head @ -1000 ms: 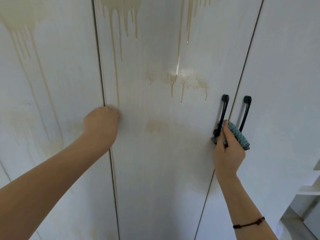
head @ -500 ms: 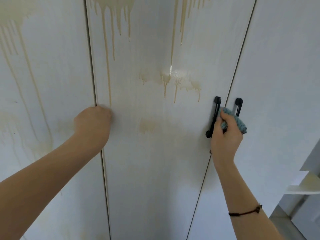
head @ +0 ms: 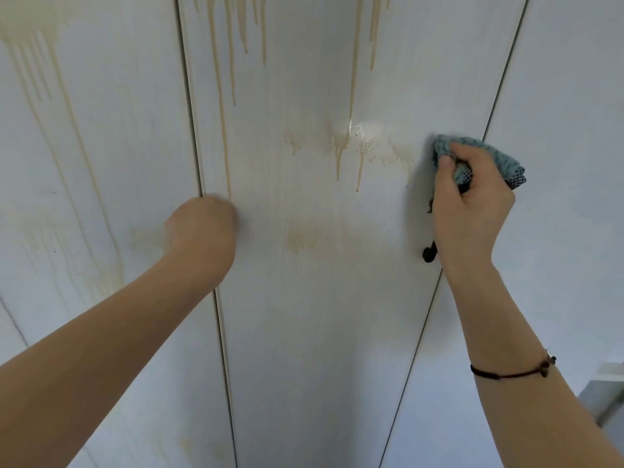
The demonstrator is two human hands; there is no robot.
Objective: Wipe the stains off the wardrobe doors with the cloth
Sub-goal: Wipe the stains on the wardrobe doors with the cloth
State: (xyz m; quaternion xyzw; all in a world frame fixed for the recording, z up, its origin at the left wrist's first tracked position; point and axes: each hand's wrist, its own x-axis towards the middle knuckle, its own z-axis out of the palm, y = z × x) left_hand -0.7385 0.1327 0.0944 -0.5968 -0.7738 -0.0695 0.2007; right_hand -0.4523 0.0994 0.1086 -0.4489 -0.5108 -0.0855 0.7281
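Observation:
White wardrobe doors fill the view. The middle door carries beige drip stains across its middle and long runs from the top; a faint smear lies lower down. The left door is streaked too. My right hand grips a folded teal cloth and holds it against the middle door's right edge, just right of the stain band. My left hand presses on the seam between the left and middle doors; its fingers are hidden behind the back of the hand.
A black door handle shows only its lower end beneath my right hand. The right door looks unstained. A pale shelf edge and grey floor show at the lower right.
My right hand has risen with the cloth from the black handles to the level of the stain band, now covering most of the handles. The left hand has stayed on the seam.

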